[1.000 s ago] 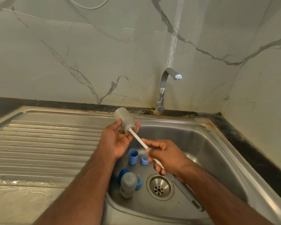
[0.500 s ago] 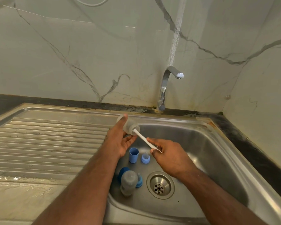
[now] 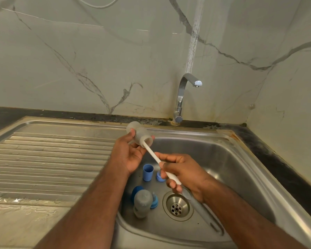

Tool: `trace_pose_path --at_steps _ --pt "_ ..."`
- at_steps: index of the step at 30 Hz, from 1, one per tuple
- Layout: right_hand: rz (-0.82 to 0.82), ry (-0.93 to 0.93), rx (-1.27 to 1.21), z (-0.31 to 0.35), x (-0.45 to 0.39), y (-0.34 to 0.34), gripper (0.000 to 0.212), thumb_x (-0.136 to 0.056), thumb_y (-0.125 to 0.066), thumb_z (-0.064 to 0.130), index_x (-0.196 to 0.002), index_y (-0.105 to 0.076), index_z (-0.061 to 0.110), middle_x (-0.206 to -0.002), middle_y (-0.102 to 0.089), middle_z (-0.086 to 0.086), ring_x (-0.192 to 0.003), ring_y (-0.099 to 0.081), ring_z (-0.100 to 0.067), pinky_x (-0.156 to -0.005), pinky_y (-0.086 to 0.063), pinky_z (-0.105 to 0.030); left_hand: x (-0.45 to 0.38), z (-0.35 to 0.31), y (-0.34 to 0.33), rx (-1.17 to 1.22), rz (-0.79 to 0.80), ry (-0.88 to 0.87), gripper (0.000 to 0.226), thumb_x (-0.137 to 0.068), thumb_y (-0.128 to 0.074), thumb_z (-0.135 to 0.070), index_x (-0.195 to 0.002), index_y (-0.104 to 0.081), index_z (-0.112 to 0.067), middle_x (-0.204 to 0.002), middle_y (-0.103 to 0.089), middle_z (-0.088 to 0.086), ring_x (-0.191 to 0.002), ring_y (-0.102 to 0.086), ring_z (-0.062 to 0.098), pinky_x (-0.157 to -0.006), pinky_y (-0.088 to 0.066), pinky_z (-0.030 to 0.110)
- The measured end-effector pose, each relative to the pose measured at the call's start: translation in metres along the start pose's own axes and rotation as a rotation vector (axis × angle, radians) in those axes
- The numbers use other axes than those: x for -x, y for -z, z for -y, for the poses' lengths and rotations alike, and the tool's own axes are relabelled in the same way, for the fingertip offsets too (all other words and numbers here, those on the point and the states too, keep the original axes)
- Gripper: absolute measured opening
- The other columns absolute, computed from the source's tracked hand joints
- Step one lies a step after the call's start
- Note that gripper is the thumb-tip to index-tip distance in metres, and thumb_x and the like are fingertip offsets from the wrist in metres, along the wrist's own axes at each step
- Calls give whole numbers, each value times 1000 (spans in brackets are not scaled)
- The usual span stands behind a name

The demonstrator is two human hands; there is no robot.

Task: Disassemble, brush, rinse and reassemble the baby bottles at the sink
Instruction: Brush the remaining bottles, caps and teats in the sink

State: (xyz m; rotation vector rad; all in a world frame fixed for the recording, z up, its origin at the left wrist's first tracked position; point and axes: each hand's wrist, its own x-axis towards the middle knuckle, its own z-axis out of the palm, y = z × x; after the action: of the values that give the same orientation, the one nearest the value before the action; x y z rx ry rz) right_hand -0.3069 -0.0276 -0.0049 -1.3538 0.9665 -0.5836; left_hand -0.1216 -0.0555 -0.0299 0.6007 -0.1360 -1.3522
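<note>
Bottle (image 3: 137, 134) in hand sets the geometry for us: our left hand (image 3: 131, 153) grips the frosted body, thumb on the near side and fingers curled round the far side, holding it above the sink's (image 3: 241, 169) back-left rim. Its long axis runs from base, up and away to the left of that hand, down to the open mouth, which faces right and toward us, straight at the other hand. Out of that mouth comes the white brush handle (image 3: 160, 162), lying on the same line as the bottle, so any stroke has to travel along that diagonal; the brush head is inside and we cannot see it. Further right and lower, our right hand (image 3: 181, 174) pinches the handle between thumb and curled fingers, a short way clear of the mouth. We judge this the brushing step, with the right hand driving and the left only steadying. Below both hands, a second bottle (image 3: 142, 203), a blue cap (image 3: 148, 172) and blue rings wait in the basin.
</note>
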Motion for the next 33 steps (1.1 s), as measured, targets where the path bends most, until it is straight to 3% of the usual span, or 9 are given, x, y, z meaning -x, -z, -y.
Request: trace_pose_path --at_steps 3,6,9,13,18,23,25,29,33 --pt "-148 100 516 0 -5 4 38 -102 -55 18 -134 -60 36 -79 -64 1 -50 -49 -8 -43 -39 -19 0 0 2 -25 -15 -1 24 -99 -62 -14 -116 -51 -1 -125 -56 34 -111 -65 50 -88 -59 57" --pt "-231 99 355 -2 -7 -1 37 -102 -53 18 -135 -58 36 -80 -63 -1 -52 -49 -9 -45 -40 -22 2 3 1 -52 23 18 25 -99 -62 -14 -117 -49 -2 -123 -59 34 -110 -67 50 -86 -58 57" --pt "-181 75 109 -2 -3 -7 37 -103 -53 14 -134 -60 33 -75 -62 -7 -48 -47 -12 -41 -38 -24 3 4 1 -83 73 45 30 -99 -61 -14 -122 -49 0 -127 -58 34 -114 -65 50 -85 -60 55" --pt "-78 111 319 -1 0 2 39 -102 -54 17 -136 -57 36 -77 -62 -6 -47 -46 -11 -42 -41 -24 -2 1 3 -88 25 -30 42 -99 -61 -13 -136 -47 0 -131 -57 30 -117 -64 47 -74 -64 50" --pt "-116 114 528 4 9 28 38 -100 -57 19 -132 -59 39 -74 -63 -2 -46 -46 -9 -43 -41 -22 -6 -5 3 -36 -78 -186 40 -100 -59 -7 -139 -49 -9 -132 -58 21 -108 -65 35 -57 -62 43" --pt "-299 143 519 3 7 50 40 -99 -58 18 -134 -60 38 -75 -65 -6 -43 -47 -9 -43 -42 -25 -7 -9 6 10 -126 -204 52 -94 -67 -5 -142 -46 -8 -132 -58 22 -111 -64 38 -70 -62 51" --pt "-300 192 520 0 5 41 40 -99 -58 22 -134 -58 42 -77 -66 -7 -46 -50 -7 -45 -44 -24 -6 -4 3 -16 -115 -190 53 -94 -68 -4 -142 -46 -7 -128 -59 21 -108 -65 37 -76 -61 51" --pt "-294 251 716 -7 -3 20 43 -102 -54 27 -142 -51 41 -83 -59 14 -61 -56 -4 -60 -47 -20 -7 -2 1 -74 -102 -208 49 -92 -68 -1 -137 -49 -9 -123 -61 20 -107 -66 36 -79 -61 50" --pt "-363 227 803 -5 -8 23 45 -103 -51 30 -147 -46 37 -96 -61 12 -68 -57 -5 -69 -51 -22 -5 4 1 -172 -70 -218 53 -92 -69 -2 -139 -47 -13 -125 -61 17 -110 -65 35 -81 -62 49"
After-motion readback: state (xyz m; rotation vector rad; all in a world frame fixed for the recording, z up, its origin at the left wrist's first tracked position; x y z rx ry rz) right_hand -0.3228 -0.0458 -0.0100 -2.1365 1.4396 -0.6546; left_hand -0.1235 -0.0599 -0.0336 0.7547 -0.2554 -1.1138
